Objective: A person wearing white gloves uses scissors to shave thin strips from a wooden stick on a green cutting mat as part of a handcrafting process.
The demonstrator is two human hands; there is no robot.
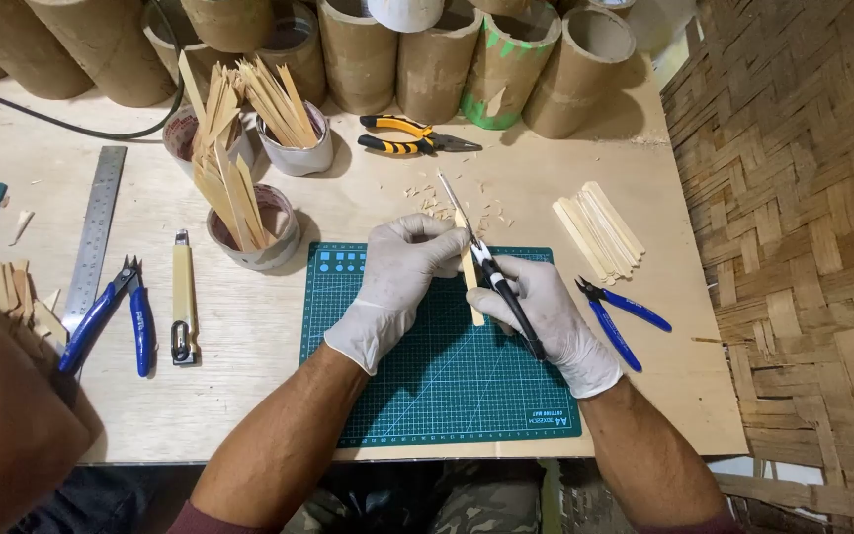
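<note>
Left hand [399, 282], in a white glove: closed in a pinch on the upper part of a thin pale wooden stick [470, 282], held nearly upright over the dark green gridded cutting mat [427, 386]. Right hand [546, 314], also white-gloved: wrapped around the black handle of a slim craft knife [491, 265], whose narrow blade points up and away, crossing the stick near its top end. Stick and knife both sit above the mat's upper right area. Pale wood shavings [447, 206]: scattered on the light plywood tabletop [249, 326] just beyond the mat. Small blue-handled cutters [620, 316]: on the table just right of the right hand. Loose bundle of flat pale wooden sticks [600, 229]: further right and beyond. Yellow-and-black pliers [409, 134]: near the far row of brown cardboard tubes [427, 59]. Three short round cups holding pointed wooden sticks [249, 148]: left of centre. Yellow-handled utility knife [184, 297], second pair of blue-handled cutters [116, 316] and steel ruler [96, 232]: lying side by side at the left, well apart from both hands. Woven bamboo matting [803, 227]: right of the table.
</note>
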